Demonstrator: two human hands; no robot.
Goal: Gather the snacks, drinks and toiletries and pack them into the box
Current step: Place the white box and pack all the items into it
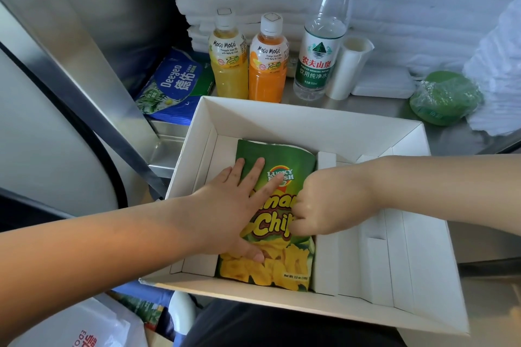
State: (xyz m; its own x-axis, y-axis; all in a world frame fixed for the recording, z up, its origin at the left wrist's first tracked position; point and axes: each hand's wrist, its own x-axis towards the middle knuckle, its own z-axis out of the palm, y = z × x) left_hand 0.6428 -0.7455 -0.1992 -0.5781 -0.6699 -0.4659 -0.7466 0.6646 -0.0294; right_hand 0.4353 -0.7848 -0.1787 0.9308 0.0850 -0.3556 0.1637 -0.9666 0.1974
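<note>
Green-and-yellow foil banana-chip bag [284,158] flat in white cardboard box [296,113], long axis near-to-far, under flat, straight-fingered left hand [234,205]; right hand [329,205] curled at bag's right edge, pinch unclear.

**Steel counter, crowded at the back**

A brushed metal counter [439,138] fills the right and centre of the frame. An open white box [282,118] sits at centre. Behind it stand a yellow juice bottle [229,65], an orange juice bottle [267,70] and a tall water bottle [318,59], close together. Just right of them are a roll of clear film [348,70], a flat white tray [383,82] and a green wrapped bundle [445,97]. A blue wipes pack [177,84] tilts at the left edge.
</note>
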